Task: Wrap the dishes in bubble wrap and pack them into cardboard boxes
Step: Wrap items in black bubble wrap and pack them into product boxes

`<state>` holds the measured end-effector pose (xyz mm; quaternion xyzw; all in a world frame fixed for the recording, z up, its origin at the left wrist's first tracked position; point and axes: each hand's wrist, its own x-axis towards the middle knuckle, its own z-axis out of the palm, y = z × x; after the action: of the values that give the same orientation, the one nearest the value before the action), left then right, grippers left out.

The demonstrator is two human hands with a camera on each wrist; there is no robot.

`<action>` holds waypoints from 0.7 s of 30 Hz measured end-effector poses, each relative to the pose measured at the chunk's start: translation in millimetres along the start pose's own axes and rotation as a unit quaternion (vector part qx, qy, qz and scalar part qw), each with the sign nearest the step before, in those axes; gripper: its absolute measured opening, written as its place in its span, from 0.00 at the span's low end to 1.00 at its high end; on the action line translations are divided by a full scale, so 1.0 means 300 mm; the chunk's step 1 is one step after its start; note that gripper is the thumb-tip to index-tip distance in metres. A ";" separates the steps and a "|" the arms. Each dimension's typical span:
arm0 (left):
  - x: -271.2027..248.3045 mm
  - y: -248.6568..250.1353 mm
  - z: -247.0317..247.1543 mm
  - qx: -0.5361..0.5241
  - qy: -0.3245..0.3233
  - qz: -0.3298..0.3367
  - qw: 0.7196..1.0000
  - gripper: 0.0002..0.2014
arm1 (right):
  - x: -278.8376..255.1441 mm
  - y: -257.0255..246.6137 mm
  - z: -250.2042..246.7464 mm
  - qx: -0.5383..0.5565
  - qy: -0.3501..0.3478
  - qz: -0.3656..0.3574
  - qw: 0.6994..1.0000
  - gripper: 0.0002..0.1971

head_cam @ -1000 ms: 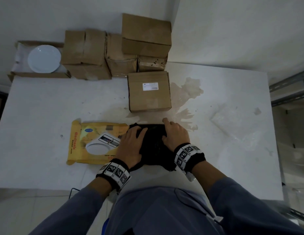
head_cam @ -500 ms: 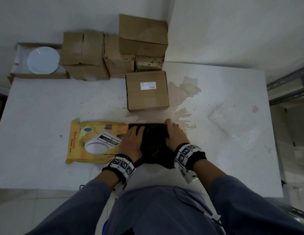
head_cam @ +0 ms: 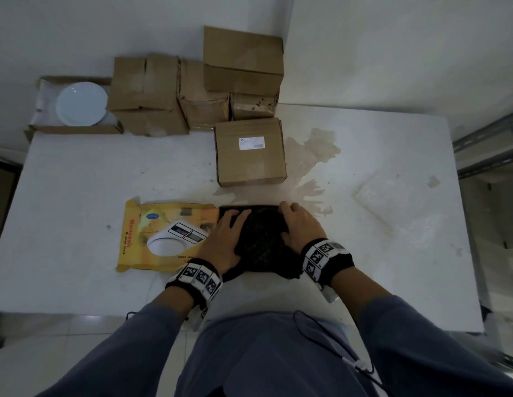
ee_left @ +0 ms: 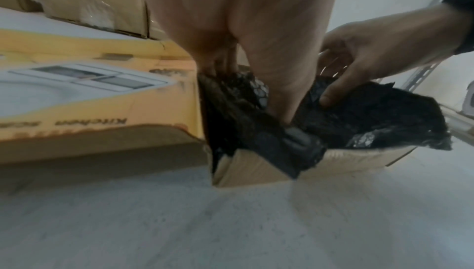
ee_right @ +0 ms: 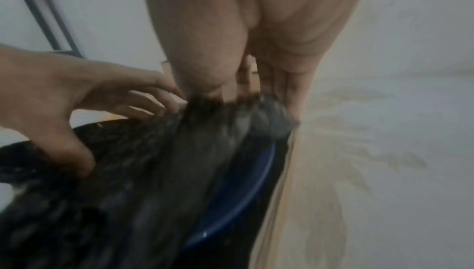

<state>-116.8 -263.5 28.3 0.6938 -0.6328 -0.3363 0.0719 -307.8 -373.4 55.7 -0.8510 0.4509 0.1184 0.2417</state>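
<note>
At six o'clock on the white table, seen from the head camera, both hands cover a dark bubble-wrapped bundle so that the box under it is almost wholly hidden; the left hand lies flat along its nine o'clock side and the right hand along its three o'clock side, fingers spread and pressing down, not clenched. Touching the bundle at nine o'clock lies a flattened yellow kitchen-scale carton, glossy and torn at its corners. A closed cardboard box with a white label sits at twelve o'clock, a stack of creased brown boxes beyond it, and a round white plate rests in an open tray at ten o'clock; a brown stain spreads toward two o'clock. From the left wrist, the palm blocks the upper centre, but a low open cardboard box shows below, crinkled black wrap spilling over its rim, the left fingers pushed into the wrap and the right thumb laid on it. From the right wrist, everything is smeared by blur; the curved blue rim of a dish peeks from the wrap, and the right fingertips press its far edge.
</note>
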 end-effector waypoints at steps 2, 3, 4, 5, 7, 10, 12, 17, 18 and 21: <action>-0.018 -0.012 -0.008 0.006 -0.004 0.027 1.000 0.52 | -0.013 0.003 -0.020 -0.044 0.002 -0.024 0.999 0.28; -0.023 -0.015 -0.011 0.016 -0.014 0.038 0.999 0.52 | -0.019 0.003 -0.020 -0.058 0.002 -0.035 0.998 0.28; -0.022 -0.017 -0.014 0.026 -0.025 0.045 0.998 0.51 | -0.023 0.004 -0.014 -0.068 0.000 -0.041 0.997 0.28; -0.020 -0.016 -0.017 0.036 -0.034 0.047 0.998 0.51 | -0.025 0.006 -0.004 -0.079 0.000 -0.042 0.996 0.27; -0.012 -0.012 -0.017 0.055 -0.039 0.044 0.997 0.50 | -0.032 0.012 0.014 -0.103 0.012 -0.039 0.994 0.23; -0.010 -0.011 -0.014 0.058 -0.041 0.047 0.996 0.50 | -0.052 0.017 0.022 -0.112 0.034 -0.074 0.990 0.23; -0.013 -0.020 -0.011 0.040 -0.048 0.055 0.997 0.51 | -0.070 0.018 0.027 -0.122 -0.004 -0.115 0.986 0.31; 0.001 -0.026 -0.005 0.083 -0.059 0.068 0.993 0.51 | -0.075 0.024 0.052 -0.181 -0.065 -0.109 0.975 0.43; 0.004 -0.024 -0.003 0.099 -0.061 0.067 0.991 0.51 | -0.075 0.023 0.058 -0.180 -0.060 -0.107 0.976 0.43; 0.008 -0.029 0.005 0.132 -0.064 0.092 0.985 0.51 | -0.082 0.015 0.088 -0.177 -0.044 -0.097 0.978 0.41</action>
<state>-110.4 -263.5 21.5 0.6132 -0.7361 -0.2851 -0.0307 -324.9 -344.4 41.9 -0.9139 0.3271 0.2100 0.1169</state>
